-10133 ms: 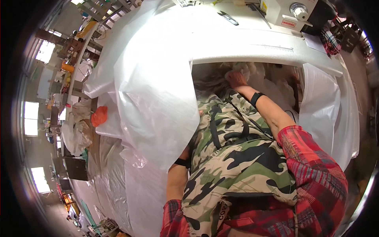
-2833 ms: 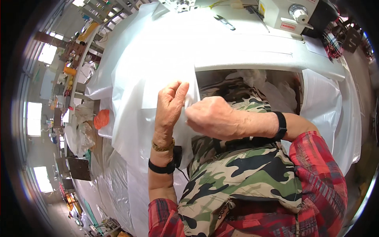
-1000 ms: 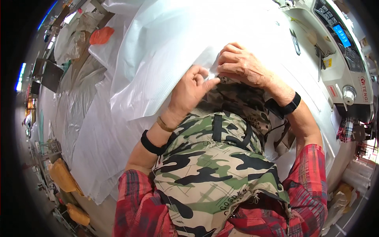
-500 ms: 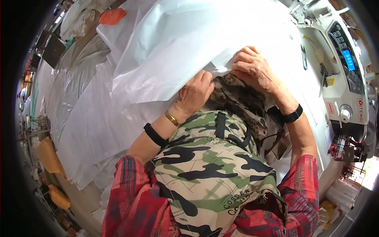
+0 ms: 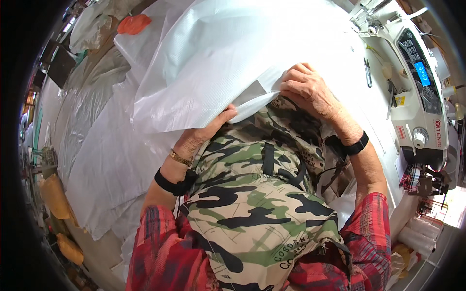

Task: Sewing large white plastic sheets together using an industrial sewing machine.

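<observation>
A large white woven plastic sheet [image 5: 194,82] spreads away from me, its near edge over my lap. My left hand [image 5: 212,125] grips that edge near its left part, thumb on top, the other fingers hidden under the plastic. Further right, my right hand [image 5: 310,92] is closed, its bent fingers pinching the edge. Between the hands a folded strip [image 5: 257,101] of the same sheet is turned up along the edge. The camouflage apron [image 5: 252,194] on my body lies just below both hands.
A white sewing machine [image 5: 417,92] with a lit control panel stands at the right. Small snips [image 5: 367,72] lie on the white table beside it. Clear plastic [image 5: 92,92] heaps at the left, with an orange-red piece [image 5: 134,24] at the far left.
My left hand has slid left and toward me along the sheet's edge, away from the right hand. More of the folded strip shows between them. My right hand keeps its pinch.
</observation>
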### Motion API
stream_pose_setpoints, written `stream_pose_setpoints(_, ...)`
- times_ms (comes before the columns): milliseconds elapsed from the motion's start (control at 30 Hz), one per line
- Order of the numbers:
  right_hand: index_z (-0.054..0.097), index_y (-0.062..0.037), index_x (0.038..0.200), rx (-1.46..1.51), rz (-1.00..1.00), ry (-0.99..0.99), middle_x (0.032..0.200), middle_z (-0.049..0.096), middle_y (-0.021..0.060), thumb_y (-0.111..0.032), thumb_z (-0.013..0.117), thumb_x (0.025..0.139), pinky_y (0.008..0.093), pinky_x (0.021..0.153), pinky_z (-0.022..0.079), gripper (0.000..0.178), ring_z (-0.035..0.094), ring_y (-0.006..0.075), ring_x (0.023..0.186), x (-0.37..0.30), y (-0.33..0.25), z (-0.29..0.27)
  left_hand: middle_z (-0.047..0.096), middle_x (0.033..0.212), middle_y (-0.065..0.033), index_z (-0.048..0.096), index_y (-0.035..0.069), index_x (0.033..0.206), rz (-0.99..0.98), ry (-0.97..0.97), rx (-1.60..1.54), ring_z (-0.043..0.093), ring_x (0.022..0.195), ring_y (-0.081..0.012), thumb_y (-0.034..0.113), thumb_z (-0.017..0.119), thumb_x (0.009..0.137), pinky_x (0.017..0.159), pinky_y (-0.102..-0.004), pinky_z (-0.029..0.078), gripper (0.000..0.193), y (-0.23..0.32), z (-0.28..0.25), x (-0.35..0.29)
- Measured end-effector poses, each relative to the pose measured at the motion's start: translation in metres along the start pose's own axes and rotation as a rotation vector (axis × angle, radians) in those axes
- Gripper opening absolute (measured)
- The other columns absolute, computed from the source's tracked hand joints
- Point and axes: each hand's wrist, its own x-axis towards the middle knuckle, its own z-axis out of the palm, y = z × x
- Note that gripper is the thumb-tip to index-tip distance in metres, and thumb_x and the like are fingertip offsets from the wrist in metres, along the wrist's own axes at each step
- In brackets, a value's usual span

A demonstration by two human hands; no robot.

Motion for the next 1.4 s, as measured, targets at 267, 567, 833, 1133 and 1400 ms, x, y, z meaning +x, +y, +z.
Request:
stream_pose_setpoints(267, 0.061, -0.0072, 0.082, -0.037, 0.014, -0.028, 0.087, 0.056, 0.0063, -0.015, 0.069, 0.082, 0.0379, 0.089, 0.045, 0.012, 0.055, 0.0238, 0.091, -0.002, -0.002, -0.001, 0.065, 0.107, -0.0177, 0.060, -0.005, 0.115, 0.655, 0.210, 0.611, 0.064, 0.094, -0.0306, 0.011, 0.071, 0.083, 0.082, -0.0369, 0.052, 0.038, 0.092, 0.042, 0.008)
stream_pose_setpoints(567, 0.061, -0.0096, 0.087, -0.106, 0.007, 0.046, 0.084, 0.056, 0.0015, -0.017, 0.072, 0.078, 0.0347, 0.082, 0.044, 0.016, 0.054, 0.0197, 0.087, -0.003, -0.006, 0.001, 0.066, 0.095, -0.0179, 0.052, -0.003, 0.126, 0.609, 0.316, 0.568, 0.067, 0.079, -0.0332, -0.002, 0.063, 0.082, 0.067, -0.0392, 0.054, 0.046, 0.068, 0.073, 0.050)
stream_pose_setpoints(833, 0.064, -0.0106, 0.085, 0.069, 0.099, 0.101, 0.079, 0.060, 0.0020, -0.020, 0.073, 0.079, 0.0337, 0.076, 0.046, 0.015, 0.058, 0.0209, 0.081, 0.000, 0.017, -0.012, 0.064, 0.086, -0.0161, 0.057, 0.004, 0.119, 0.514, 0.331, 0.314, 0.064, 0.070, -0.0306, -0.002, 0.058, 0.088, 0.061, -0.0385, 0.048, 0.031, 0.086, 0.059, 0.054)
stream_pose_setpoints(1133, 0.063, -0.0106, 0.080, 0.066, 0.129, 0.120, 0.076, 0.062, 0.0027, -0.027, 0.077, 0.077, 0.0327, 0.074, 0.049, 0.022, 0.061, 0.0213, 0.078, 0.006, 0.043, -0.020, 0.054, 0.079, -0.0127, 0.064, 0.001, 0.114, 0.553, 0.286, 0.477, 0.054, 0.069, -0.0278, 0.001, 0.067, 0.083, 0.066, -0.0383, 0.044, 0.031, 0.092, 0.051, 0.055)
stream_pose_setpoints(1400, 0.060, -0.0093, 0.085, -0.088, 0.232, 0.052, 0.084, 0.061, 0.0048, -0.045, 0.076, 0.073, 0.0343, 0.073, 0.049, 0.041, 0.061, 0.0237, 0.081, 0.003, 0.063, -0.035, 0.055, 0.081, -0.0123, 0.064, 0.001, 0.111, 0.588, 0.219, 0.549, 0.056, 0.079, -0.0302, -0.001, 0.068, 0.078, 0.073, -0.0392, 0.045, 0.033, 0.092, 0.037, 0.058)
